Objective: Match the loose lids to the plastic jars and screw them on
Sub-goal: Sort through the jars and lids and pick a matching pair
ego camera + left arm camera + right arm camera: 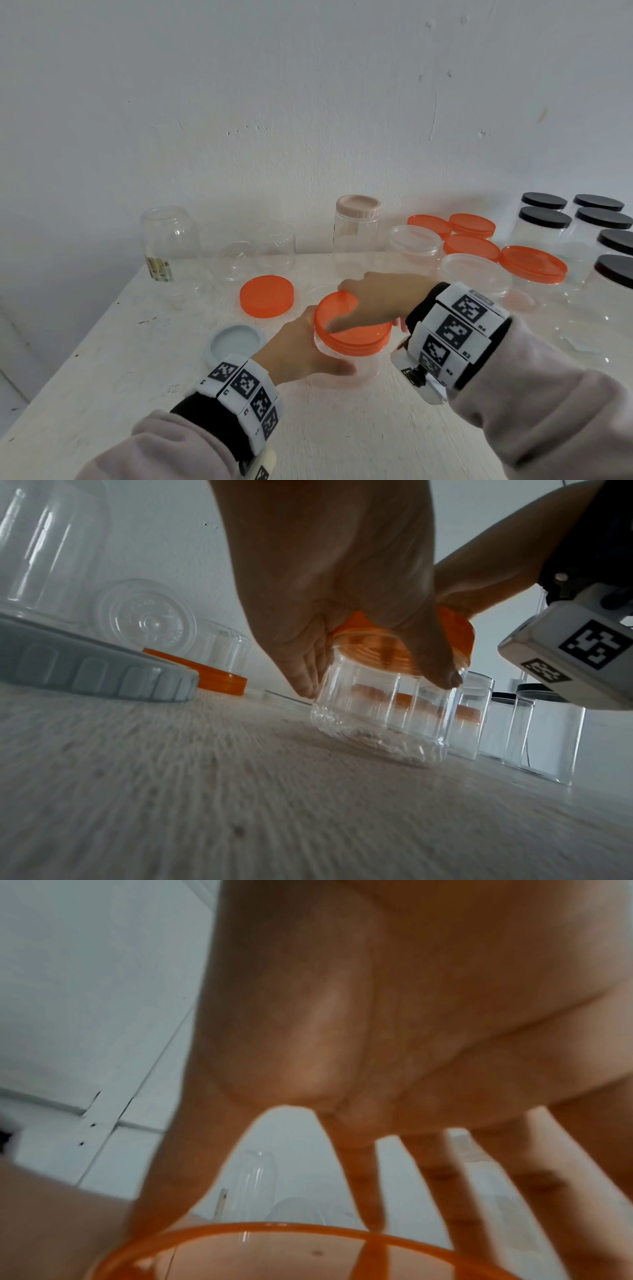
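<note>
We see a clear plastic jar (346, 359) standing on the white desk (102, 394), near the middle of its front part. An orange lid (352, 325) sits on its mouth. Our left hand (301, 349) wraps its fingers around the jar wall, and our right hand (376, 301) lies over the lid with fingers curled down on its rim. The jar holds nothing.

Just left of it lie a loose orange lid (267, 296) and a grey-blue lid (236, 342). By the back edge stand open clear jars, one with a small label (158, 269) that we cannot read, and a jar with a beige lid (358, 207). At the right edge stand orange-lidded jars (532, 265) and black-lidded jars (544, 219), all seemingly empty.
</note>
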The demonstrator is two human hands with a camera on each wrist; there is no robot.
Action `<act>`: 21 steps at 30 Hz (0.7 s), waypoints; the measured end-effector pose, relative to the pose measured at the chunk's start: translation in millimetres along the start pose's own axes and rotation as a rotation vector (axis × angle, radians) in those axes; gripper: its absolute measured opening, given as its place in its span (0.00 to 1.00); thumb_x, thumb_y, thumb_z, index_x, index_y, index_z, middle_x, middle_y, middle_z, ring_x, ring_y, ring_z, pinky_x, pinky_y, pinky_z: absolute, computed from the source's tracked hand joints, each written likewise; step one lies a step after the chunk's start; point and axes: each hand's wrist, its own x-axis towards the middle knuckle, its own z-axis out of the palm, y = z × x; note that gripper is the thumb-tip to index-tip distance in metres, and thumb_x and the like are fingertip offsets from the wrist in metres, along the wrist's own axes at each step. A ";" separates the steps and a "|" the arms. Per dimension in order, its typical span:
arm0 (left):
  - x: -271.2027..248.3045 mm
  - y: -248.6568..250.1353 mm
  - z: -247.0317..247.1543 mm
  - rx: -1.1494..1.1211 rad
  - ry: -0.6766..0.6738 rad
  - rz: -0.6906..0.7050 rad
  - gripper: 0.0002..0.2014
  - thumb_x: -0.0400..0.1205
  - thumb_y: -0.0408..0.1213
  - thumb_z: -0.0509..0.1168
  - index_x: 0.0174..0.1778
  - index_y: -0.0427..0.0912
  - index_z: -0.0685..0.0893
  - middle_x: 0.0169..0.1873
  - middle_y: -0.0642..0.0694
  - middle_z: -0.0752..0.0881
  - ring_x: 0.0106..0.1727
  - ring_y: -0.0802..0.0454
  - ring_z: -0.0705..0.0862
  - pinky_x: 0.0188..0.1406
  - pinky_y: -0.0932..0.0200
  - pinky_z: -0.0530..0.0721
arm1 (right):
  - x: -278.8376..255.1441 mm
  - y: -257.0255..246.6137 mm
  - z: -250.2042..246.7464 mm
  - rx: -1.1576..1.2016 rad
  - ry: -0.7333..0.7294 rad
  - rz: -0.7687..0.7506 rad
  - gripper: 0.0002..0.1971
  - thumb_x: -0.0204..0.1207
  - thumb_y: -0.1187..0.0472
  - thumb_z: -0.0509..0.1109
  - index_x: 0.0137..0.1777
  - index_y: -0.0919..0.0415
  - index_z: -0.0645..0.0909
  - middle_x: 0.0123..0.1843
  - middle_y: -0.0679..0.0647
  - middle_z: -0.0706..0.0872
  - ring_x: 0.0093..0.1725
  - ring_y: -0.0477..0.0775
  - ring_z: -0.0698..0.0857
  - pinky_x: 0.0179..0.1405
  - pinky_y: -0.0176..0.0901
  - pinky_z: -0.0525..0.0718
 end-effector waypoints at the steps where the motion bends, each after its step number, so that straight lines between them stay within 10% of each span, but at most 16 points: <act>1: 0.3 -0.7 0.0 -0.006 0.001 0.000 0.50 0.62 0.51 0.84 0.77 0.54 0.63 0.62 0.60 0.79 0.63 0.58 0.78 0.61 0.61 0.75 | 0.0 1.5 -0.2 -0.010 -0.008 0.017 0.46 0.67 0.21 0.61 0.81 0.43 0.60 0.66 0.50 0.71 0.41 0.49 0.76 0.39 0.42 0.77; 4: 1.4 -1.8 0.0 -0.005 -0.002 -0.004 0.51 0.62 0.51 0.84 0.78 0.53 0.62 0.62 0.60 0.78 0.63 0.57 0.78 0.62 0.60 0.75 | -0.7 6.6 -3.5 0.008 -0.051 -0.031 0.48 0.66 0.25 0.67 0.83 0.36 0.51 0.80 0.47 0.61 0.67 0.56 0.75 0.65 0.53 0.76; 7: 2.7 -2.1 -0.1 0.015 -0.008 -0.012 0.55 0.61 0.54 0.83 0.80 0.53 0.58 0.62 0.61 0.75 0.62 0.58 0.76 0.58 0.63 0.72 | -2.5 6.1 -6.1 0.095 -0.086 -0.154 0.42 0.69 0.35 0.73 0.80 0.27 0.54 0.78 0.41 0.61 0.75 0.54 0.68 0.69 0.53 0.72; 12: 2.1 -2.5 -1.2 0.021 -0.001 0.000 0.53 0.61 0.53 0.83 0.78 0.53 0.60 0.58 0.64 0.77 0.58 0.62 0.77 0.47 0.72 0.72 | 0.5 1.6 -1.2 0.053 -0.012 -0.120 0.38 0.69 0.26 0.66 0.79 0.31 0.60 0.72 0.46 0.68 0.57 0.50 0.79 0.58 0.48 0.76; 16: 0.7 -0.7 -0.2 0.014 -0.017 -0.004 0.51 0.62 0.51 0.84 0.77 0.53 0.61 0.58 0.63 0.77 0.62 0.59 0.77 0.59 0.62 0.75 | -0.3 -1.6 -6.0 -0.044 -0.048 -0.026 0.48 0.63 0.20 0.64 0.81 0.38 0.58 0.74 0.49 0.69 0.35 0.45 0.74 0.46 0.47 0.75; 21: 0.6 0.3 0.5 0.017 -0.020 -0.010 0.53 0.63 0.52 0.83 0.79 0.53 0.58 0.63 0.60 0.75 0.64 0.57 0.76 0.60 0.63 0.74 | 0.1 1.2 -9.5 -0.046 -0.159 -0.134 0.51 0.62 0.34 0.78 0.80 0.27 0.49 0.77 0.42 0.61 0.73 0.57 0.70 0.67 0.56 0.75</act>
